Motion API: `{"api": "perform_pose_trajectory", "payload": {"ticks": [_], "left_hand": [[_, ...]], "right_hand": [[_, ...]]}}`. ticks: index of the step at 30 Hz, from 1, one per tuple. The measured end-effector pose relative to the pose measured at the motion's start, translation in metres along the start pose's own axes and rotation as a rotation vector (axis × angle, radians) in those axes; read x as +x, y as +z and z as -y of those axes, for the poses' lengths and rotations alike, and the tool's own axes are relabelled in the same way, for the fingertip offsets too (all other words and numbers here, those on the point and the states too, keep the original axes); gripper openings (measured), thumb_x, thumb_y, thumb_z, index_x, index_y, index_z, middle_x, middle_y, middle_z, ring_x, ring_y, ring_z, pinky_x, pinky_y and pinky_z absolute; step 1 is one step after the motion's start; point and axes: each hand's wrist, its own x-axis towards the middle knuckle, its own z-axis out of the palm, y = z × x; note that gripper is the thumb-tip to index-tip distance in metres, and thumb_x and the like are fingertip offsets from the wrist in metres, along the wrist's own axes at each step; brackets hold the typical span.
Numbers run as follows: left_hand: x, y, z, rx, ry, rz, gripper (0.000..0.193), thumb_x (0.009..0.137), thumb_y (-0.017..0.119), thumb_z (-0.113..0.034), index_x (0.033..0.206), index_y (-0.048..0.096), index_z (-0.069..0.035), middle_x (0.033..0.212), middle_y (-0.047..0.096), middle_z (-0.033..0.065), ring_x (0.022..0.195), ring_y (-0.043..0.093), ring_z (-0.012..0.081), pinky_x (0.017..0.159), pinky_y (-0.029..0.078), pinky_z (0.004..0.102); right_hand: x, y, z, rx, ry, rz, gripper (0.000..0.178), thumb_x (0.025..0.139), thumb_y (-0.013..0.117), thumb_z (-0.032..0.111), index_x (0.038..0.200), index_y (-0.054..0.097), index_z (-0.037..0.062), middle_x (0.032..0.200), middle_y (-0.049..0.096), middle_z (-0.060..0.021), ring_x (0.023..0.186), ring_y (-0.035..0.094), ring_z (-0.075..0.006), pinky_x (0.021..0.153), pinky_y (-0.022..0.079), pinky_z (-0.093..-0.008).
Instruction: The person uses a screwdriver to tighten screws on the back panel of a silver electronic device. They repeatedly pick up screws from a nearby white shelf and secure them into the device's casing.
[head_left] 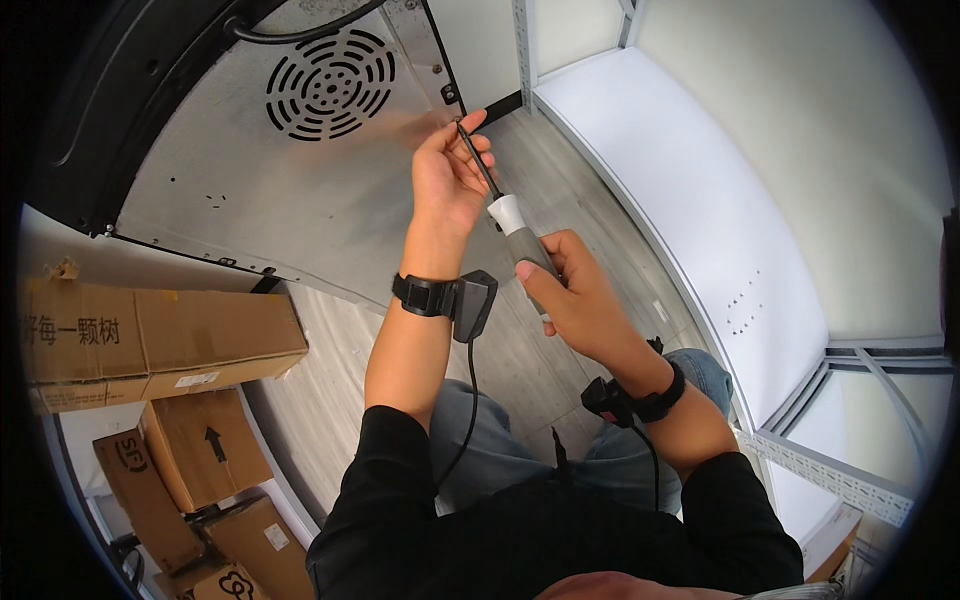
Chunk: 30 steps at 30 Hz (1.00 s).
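Observation:
My right hand (pixel 575 295) is wrapped round the grey and white handle of a screwdriver (pixel 525 245). Its dark shaft slants up and left to the right edge of a large metal panel (pixel 250 180). My left hand (pixel 450 175) is at the tip, fingers curled round the end of the shaft and close to the panel's edge. Whatever its fingertips pinch there is too small to make out. Round vent slots (pixel 331 85) are cut in the panel above and left of my hands, and a few screws sit along its edge.
A black cable (pixel 300 35) loops over the panel's top. Cardboard boxes (pixel 210 450) are stacked at the lower left, beside a long carton (pixel 170 335). A white shelf (pixel 690 180) on a metal frame runs along the right. Straps with small cabled devices (pixel 475 305) sit on both my wrists.

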Motion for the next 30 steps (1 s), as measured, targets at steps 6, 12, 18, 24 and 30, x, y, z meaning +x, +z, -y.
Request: {"api": "perform_pose_trajectory", "payload": {"ticks": [6,12,18,24,30], "left_hand": [[0.003,-0.007,0.0,-0.079,0.064,0.043,0.032,0.094,0.04,-0.022,0.111,0.056,-0.001,0.078,0.06,0.0039,0.067,0.055,0.0179,0.062,0.045,0.0296],[-0.02,0.021,0.023,-0.045,0.044,0.122,0.032,0.096,0.037,-0.019,0.115,0.053,0.001,0.094,0.064,0.011,0.079,0.061,0.022,0.064,0.05,0.0284],[-0.014,0.041,0.088,0.351,-0.097,0.232,0.026,0.096,0.043,-0.02,0.11,0.054,-0.002,0.086,0.065,0.0078,0.071,0.061,0.0159,0.058,0.048,0.0237],[0.02,0.086,0.237,0.997,-0.204,0.407,0.021,0.091,0.052,-0.016,0.108,0.059,-0.005,0.091,0.064,0.0039,0.081,0.059,0.012,0.07,0.043,0.0245],[0.053,0.154,0.422,1.345,-0.127,0.794,0.025,0.084,0.064,-0.014,0.106,0.061,-0.003,0.094,0.064,0.0042,0.083,0.059,0.0121,0.071,0.047,0.027]], "right_hand": [[-0.002,-0.012,0.012,0.099,-0.009,0.017,0.034,0.088,0.059,0.028,0.106,0.049,0.0013,0.075,0.057,-0.0054,0.05,0.05,-0.0094,0.045,0.04,-0.0249],[-0.006,-0.079,0.038,-0.019,0.013,-0.025,0.031,0.09,0.058,0.024,0.115,0.051,0.007,0.076,0.06,-0.0027,0.051,0.046,-0.0064,0.048,0.038,-0.0204],[-0.067,-0.207,0.048,-0.142,-0.049,-0.266,0.028,0.088,0.058,0.022,0.113,0.057,0.0085,0.072,0.061,-0.0031,0.047,0.045,-0.0057,0.044,0.035,-0.0187],[-0.159,-0.342,-0.07,0.01,0.002,-0.73,0.028,0.086,0.058,0.019,0.109,0.056,0.0031,0.066,0.057,-0.0042,0.046,0.041,-0.0064,0.042,0.028,-0.0213],[-0.2,-0.385,-0.208,0.346,0.086,-1.038,0.029,0.087,0.058,0.02,0.109,0.052,0.0024,0.068,0.056,-0.0041,0.048,0.042,-0.007,0.045,0.03,-0.0215]]}}
